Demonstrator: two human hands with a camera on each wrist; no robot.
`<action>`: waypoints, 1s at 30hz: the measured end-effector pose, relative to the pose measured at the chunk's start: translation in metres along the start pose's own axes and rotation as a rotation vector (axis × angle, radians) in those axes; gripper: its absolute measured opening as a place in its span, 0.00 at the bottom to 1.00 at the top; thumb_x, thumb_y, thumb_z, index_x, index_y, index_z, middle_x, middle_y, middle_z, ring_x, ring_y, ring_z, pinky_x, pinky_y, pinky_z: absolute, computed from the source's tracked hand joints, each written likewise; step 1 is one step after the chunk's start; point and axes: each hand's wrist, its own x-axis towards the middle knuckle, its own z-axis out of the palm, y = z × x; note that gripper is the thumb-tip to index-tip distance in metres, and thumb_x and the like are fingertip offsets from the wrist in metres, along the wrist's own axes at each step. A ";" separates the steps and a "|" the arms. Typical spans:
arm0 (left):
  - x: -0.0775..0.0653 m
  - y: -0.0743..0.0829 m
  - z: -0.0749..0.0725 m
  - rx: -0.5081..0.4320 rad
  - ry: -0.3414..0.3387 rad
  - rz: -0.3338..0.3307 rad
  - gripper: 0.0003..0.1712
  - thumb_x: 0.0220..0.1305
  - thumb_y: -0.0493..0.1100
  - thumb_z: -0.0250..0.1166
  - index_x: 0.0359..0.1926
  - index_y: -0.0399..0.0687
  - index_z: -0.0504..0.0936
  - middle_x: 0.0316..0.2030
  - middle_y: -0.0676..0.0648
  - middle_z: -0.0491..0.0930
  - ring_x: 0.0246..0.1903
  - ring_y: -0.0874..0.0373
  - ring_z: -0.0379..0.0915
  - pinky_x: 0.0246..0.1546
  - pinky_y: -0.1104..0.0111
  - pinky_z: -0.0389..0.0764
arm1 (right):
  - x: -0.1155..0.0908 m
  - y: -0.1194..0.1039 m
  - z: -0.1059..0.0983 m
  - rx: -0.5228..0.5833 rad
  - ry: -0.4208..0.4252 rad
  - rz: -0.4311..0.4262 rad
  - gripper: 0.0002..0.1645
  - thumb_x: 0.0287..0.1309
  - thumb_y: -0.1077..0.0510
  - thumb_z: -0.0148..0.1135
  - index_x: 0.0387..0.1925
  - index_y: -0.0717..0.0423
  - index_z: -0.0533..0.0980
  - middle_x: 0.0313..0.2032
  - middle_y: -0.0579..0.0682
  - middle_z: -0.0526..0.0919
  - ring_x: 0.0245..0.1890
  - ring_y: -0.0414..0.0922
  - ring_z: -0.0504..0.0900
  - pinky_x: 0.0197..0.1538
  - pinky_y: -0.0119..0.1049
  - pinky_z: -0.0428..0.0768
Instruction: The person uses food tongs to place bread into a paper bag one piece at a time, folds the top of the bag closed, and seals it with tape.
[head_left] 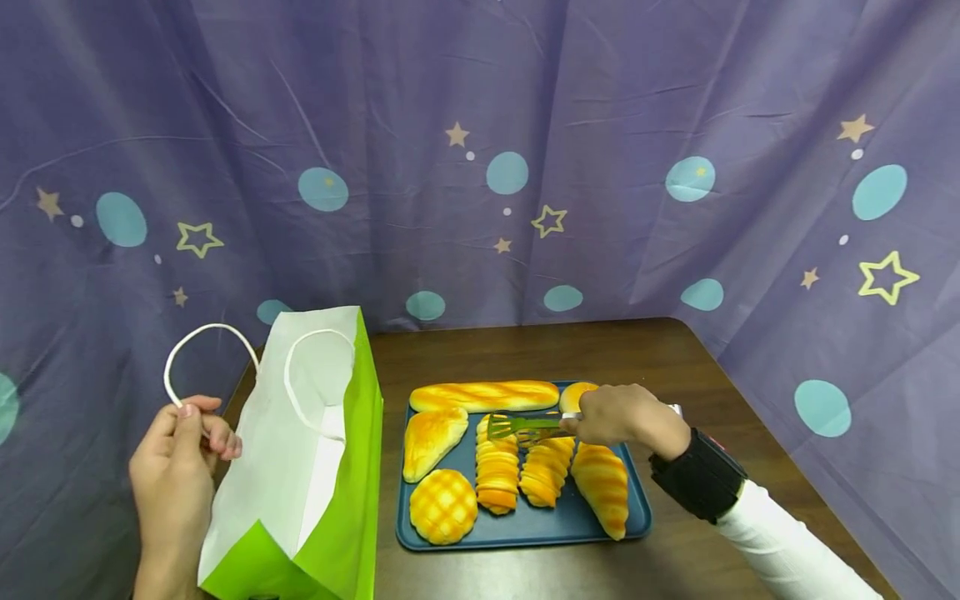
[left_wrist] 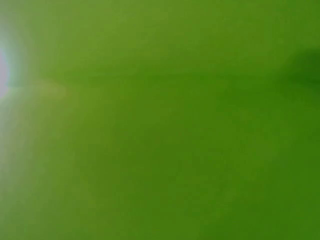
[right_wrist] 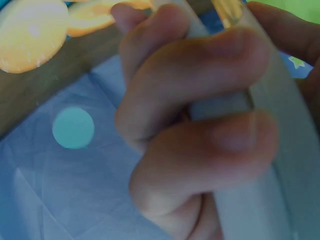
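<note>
My left hand [head_left: 176, 475] pinches one white cord handle [head_left: 217, 326] of a green paper bag [head_left: 362, 467] that gapes at the top, white inside. Bright green from the bag fills the left wrist view. Over a dark blue tray [head_left: 525, 537], my right hand [head_left: 618, 414] grips metal tongs [head_left: 502, 426] with pale handles; in the right wrist view its fingers curl round them [right_wrist: 250, 200]. The tong heads are over two ridged rolls [head_left: 497, 475] [head_left: 547, 475]; whether they touch is unclear. A round bun [head_left: 576, 395] is partly hidden behind the right hand.
Also on the tray are a long loaf [head_left: 483, 395], a triangular bun [head_left: 432, 442], a round criss-cross bun [head_left: 443, 506] and a horn-shaped pastry [head_left: 602, 487]. Beneath is a brown wooden table [head_left: 525, 346]. A purple patterned curtain [head_left: 420, 100] hangs behind and at the sides.
</note>
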 end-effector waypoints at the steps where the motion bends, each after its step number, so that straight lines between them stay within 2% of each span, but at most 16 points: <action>1: 0.000 -0.001 -0.001 -0.029 -0.007 0.009 0.13 0.77 0.38 0.53 0.37 0.29 0.75 0.15 0.45 0.66 0.13 0.55 0.61 0.18 0.72 0.72 | 0.002 0.000 0.000 0.012 -0.011 -0.009 0.31 0.73 0.38 0.52 0.14 0.47 0.69 0.14 0.43 0.59 0.15 0.39 0.57 0.25 0.35 0.61; 6: 0.003 -0.003 -0.006 -0.136 -0.073 0.078 0.12 0.77 0.35 0.51 0.36 0.30 0.73 0.14 0.46 0.61 0.13 0.55 0.51 0.15 0.69 0.60 | 0.012 -0.002 0.000 0.026 -0.058 -0.015 0.30 0.74 0.39 0.51 0.16 0.48 0.69 0.15 0.43 0.60 0.16 0.40 0.58 0.25 0.35 0.62; 11: 0.004 -0.005 -0.009 -0.201 -0.132 0.130 0.12 0.78 0.32 0.48 0.36 0.30 0.74 0.14 0.47 0.59 0.14 0.56 0.48 0.16 0.66 0.52 | 0.020 -0.007 0.004 0.059 -0.080 -0.027 0.31 0.73 0.38 0.51 0.16 0.48 0.69 0.15 0.44 0.62 0.16 0.40 0.60 0.25 0.36 0.64; 16: 0.004 -0.008 -0.008 -0.190 -0.175 0.143 0.12 0.78 0.31 0.47 0.36 0.30 0.74 0.15 0.47 0.57 0.14 0.56 0.47 0.18 0.65 0.49 | 0.021 -0.001 0.016 0.114 -0.026 -0.020 0.32 0.70 0.36 0.55 0.14 0.48 0.70 0.13 0.45 0.65 0.15 0.41 0.63 0.24 0.35 0.63; 20: 0.003 -0.009 -0.006 -0.175 -0.181 0.154 0.12 0.78 0.31 0.47 0.37 0.31 0.74 0.15 0.47 0.57 0.15 0.56 0.47 0.18 0.65 0.48 | 0.017 0.008 0.029 0.178 0.048 -0.027 0.30 0.68 0.36 0.58 0.16 0.50 0.74 0.14 0.46 0.68 0.16 0.42 0.67 0.24 0.35 0.66; 24: 0.003 -0.009 -0.006 -0.145 -0.179 0.160 0.12 0.78 0.31 0.47 0.37 0.31 0.74 0.15 0.47 0.57 0.14 0.56 0.48 0.18 0.65 0.49 | 0.012 0.017 0.040 0.254 0.103 -0.029 0.27 0.67 0.38 0.61 0.18 0.50 0.77 0.14 0.47 0.73 0.14 0.41 0.65 0.22 0.33 0.65; 28: 0.003 -0.008 -0.006 -0.103 -0.174 0.158 0.12 0.78 0.32 0.47 0.37 0.30 0.74 0.14 0.47 0.57 0.14 0.56 0.49 0.17 0.65 0.51 | 0.003 0.024 0.043 0.319 0.131 -0.011 0.25 0.65 0.38 0.63 0.21 0.50 0.80 0.15 0.48 0.76 0.15 0.41 0.66 0.23 0.34 0.64; 30: 0.003 -0.008 -0.007 -0.097 -0.171 0.162 0.12 0.78 0.32 0.47 0.38 0.30 0.74 0.14 0.47 0.57 0.14 0.56 0.49 0.17 0.65 0.51 | -0.002 0.028 0.042 0.351 0.148 -0.021 0.24 0.65 0.38 0.63 0.21 0.49 0.80 0.14 0.47 0.73 0.15 0.42 0.65 0.24 0.34 0.64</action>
